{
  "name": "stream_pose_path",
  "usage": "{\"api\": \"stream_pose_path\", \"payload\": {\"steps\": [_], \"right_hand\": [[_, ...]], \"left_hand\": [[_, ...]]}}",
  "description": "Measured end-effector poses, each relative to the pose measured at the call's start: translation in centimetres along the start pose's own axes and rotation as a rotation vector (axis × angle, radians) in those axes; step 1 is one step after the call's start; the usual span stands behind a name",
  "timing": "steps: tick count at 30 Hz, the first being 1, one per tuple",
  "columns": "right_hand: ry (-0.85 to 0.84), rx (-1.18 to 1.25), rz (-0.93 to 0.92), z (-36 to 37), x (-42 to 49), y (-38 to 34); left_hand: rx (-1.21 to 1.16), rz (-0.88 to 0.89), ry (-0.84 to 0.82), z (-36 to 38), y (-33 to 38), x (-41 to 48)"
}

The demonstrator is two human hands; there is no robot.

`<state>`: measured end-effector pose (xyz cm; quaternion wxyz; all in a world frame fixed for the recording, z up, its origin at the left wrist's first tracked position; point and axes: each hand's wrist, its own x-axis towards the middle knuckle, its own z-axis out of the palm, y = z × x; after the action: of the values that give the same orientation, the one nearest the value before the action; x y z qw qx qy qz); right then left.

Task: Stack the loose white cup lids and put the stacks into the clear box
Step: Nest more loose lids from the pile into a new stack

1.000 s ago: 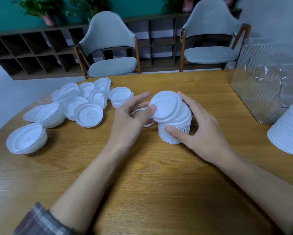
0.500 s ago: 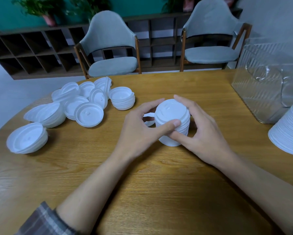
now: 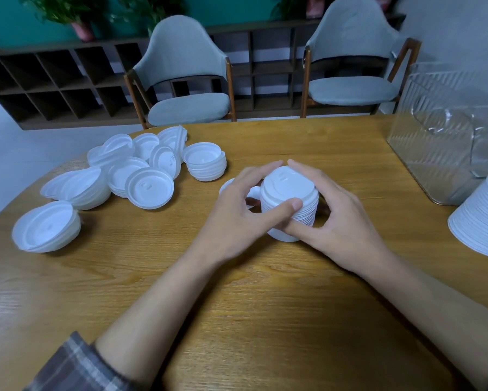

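both hands are on one stack [image 3: 289,190] of white lids that stands about the middle of the tabletop [image 3: 237,320]. the left hand [image 3: 234,213] curls round it from the left, thumb pressed on the near side just under the top rim and fingers reaching over the far side. the right hand [image 3: 344,221] wraps it from the right, thumb low on the near side and fingers arched over the far top edge. neither hand is spread flat; both are closed round the stack.

this looks like the squaring-up step: the lids are being pressed and nested into a tidy column. the stack's long axis runs close to upright, its base on the wood and the top lid facing up, the small drink opening toward the far edge.

next, i judge, either more lids go on or the column goes into the clear box [image 3: 440,153], which sits at the far right corner, well apart from the stack. that carry calls for a firm two-sided grip so the nested lids do not slide apart.

many loose lids [image 3: 149,190] lie in a heap toward the far left edge, one lid [image 3: 226,185] peeks out just behind the left hand, and a taller stack [image 3: 482,221] stands at the right edge.
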<state>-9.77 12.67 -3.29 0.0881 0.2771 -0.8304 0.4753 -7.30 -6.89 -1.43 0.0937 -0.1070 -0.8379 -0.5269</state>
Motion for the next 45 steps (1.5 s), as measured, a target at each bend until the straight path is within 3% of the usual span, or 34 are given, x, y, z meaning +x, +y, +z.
{"api": "stream_pose_path", "payload": {"steps": [3,7,9,16,21,29,36,40,45], "right_hand": [[-0.001,0.001,-0.005,0.0,0.1,0.2],[0.026,0.027,0.001,-0.1,0.1,0.3],[0.043,0.042,0.005,-0.1,0.0,0.4],[0.062,0.036,0.005,0.0,-0.1,0.4],[0.057,0.021,0.016,-0.2,-0.1,0.3],[0.038,-0.015,0.004,0.0,-0.1,0.2],[0.036,-0.042,-0.016,0.0,0.0,0.1],[0.027,-0.037,-0.002,0.1,0.0,0.1],[0.014,-0.025,0.035,0.0,0.1,0.0]], "left_hand": [[0.078,0.029,0.015,-0.5,0.2,-0.1],[0.063,0.008,0.213,-1.7,-0.1,0.3],[0.177,-0.026,0.289,-2.3,-0.7,0.6],[0.602,-0.116,0.065,-2.6,-2.1,0.7],[0.671,-0.062,0.106,-2.5,-2.7,0.7],[0.328,0.065,0.390,-2.4,-1.3,0.7],[-0.080,-0.038,0.548,-2.8,-0.6,1.1],[-0.324,-0.123,0.469,-2.6,0.3,1.0],[-0.230,-0.047,0.299,-1.6,0.3,0.6]]}}
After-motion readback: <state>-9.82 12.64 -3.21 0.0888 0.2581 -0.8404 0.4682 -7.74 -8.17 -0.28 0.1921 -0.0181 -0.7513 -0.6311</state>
